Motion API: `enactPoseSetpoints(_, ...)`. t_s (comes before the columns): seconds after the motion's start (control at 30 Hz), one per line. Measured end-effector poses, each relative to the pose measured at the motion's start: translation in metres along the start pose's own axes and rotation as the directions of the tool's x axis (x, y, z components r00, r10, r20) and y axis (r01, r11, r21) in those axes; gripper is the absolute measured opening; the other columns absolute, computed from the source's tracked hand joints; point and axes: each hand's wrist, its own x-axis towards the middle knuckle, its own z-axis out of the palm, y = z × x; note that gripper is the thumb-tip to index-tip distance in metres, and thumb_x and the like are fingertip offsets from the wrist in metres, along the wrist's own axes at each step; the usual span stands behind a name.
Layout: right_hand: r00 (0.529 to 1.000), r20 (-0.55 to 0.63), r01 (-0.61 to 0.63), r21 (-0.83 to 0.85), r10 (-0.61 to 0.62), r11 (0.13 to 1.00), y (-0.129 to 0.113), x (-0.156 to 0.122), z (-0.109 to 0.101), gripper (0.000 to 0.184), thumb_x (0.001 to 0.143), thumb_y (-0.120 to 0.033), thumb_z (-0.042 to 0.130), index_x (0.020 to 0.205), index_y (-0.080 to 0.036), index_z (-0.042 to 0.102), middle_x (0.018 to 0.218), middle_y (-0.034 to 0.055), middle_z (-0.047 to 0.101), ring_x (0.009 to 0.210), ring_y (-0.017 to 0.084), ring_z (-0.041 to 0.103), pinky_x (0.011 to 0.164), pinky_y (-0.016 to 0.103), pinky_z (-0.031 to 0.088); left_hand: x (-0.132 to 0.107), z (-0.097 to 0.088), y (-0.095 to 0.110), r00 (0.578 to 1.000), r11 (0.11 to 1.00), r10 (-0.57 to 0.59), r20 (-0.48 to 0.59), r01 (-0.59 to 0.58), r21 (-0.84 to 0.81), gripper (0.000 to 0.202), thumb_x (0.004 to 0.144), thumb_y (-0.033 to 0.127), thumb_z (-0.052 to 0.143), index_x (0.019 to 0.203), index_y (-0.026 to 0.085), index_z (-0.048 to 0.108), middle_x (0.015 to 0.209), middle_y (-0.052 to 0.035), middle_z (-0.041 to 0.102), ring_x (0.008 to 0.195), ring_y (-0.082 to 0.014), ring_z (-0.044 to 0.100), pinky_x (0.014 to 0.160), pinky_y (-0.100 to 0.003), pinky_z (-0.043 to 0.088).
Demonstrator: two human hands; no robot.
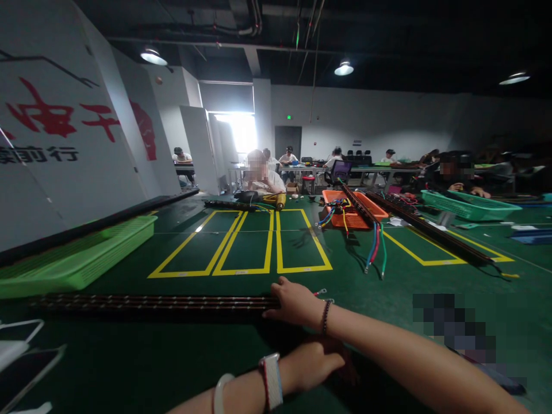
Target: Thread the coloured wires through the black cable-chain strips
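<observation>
Across the green table lies a long dark cable bundle (172,302) with pale marks along its length. My right hand (295,302), a beaded bracelet on its wrist, has its fingers closed round the bundle's right end. A small metal ring terminal (320,292) shows just beyond this hand. Nearer to me, my left hand (317,363), with a watch on its wrist, passes under the right forearm. Its fingers point right and fade into shadow, so whether they hold anything cannot be made out.
A green basket (116,250) stands on the left. Yellow taped frames (241,272) mark the table (241,356). Beyond are an orange basket (356,221) with coloured wires, another dark cable bundle (435,230), a teal basket (470,208) and a yellow tool (280,201). Several people sit farther back.
</observation>
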Motion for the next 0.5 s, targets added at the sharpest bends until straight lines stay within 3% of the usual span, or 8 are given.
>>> enactPoseSetpoints(0.13,0.997,-0.068,0.020,-0.064,-0.025,0.998,-0.005,0.005,0.000,0.061,0.064,-0.066,0.064,0.103,-0.019,0.054,0.096,0.0074,0.057,0.071,0.023,0.062,0.056,0.030,0.047,-0.001,0.001,0.001,1.000,1.000,0.017,0.008,-0.017,-0.016,0.037,0.072,0.015,0.036,0.085,0.015,0.071,0.092,-0.0045,0.068,0.091,-0.0199,0.061,0.088,-0.032,0.045)
enactPoseSetpoints(0.23,0.997,-0.032,0.069,-0.083,-0.072,0.994,-0.009,0.006,-0.001,0.075,0.057,-0.072,0.065,0.109,-0.020,0.053,0.093,0.0075,0.061,0.072,0.024,0.062,0.057,0.029,0.047,-0.003,-0.001,0.003,0.997,0.996,0.067,0.028,-0.068,0.060,0.036,0.073,0.016,0.037,0.086,0.016,0.071,0.096,-0.0059,0.068,0.096,-0.0222,0.059,0.091,-0.035,0.043)
enactPoseSetpoints(0.37,0.991,0.073,0.121,-0.173,-0.110,0.977,-0.015,0.004,-0.006,0.070,0.055,-0.074,0.065,0.097,-0.019,0.056,0.085,0.0069,0.064,0.067,0.025,0.062,0.054,0.030,0.047,-0.004,-0.002,0.003,0.987,0.972,0.149,0.065,-0.158,0.175,0.035,0.082,0.028,0.037,0.083,0.020,0.071,0.099,-0.0069,0.066,0.103,-0.0235,0.056,0.096,-0.035,0.038)
enactPoseSetpoints(0.5,0.990,0.033,0.139,-0.293,-0.136,0.946,-0.022,0.005,-0.014,0.060,0.065,-0.067,0.063,0.094,-0.015,0.055,0.084,0.0097,0.064,0.067,0.025,0.061,0.056,0.033,0.046,-0.002,0.001,-0.001,0.998,0.998,0.064,0.007,-0.064,-0.004,0.043,0.085,0.044,0.038,0.086,0.013,0.068,0.090,-0.0122,0.066,0.085,-0.0228,0.061,0.085,-0.037,0.045)
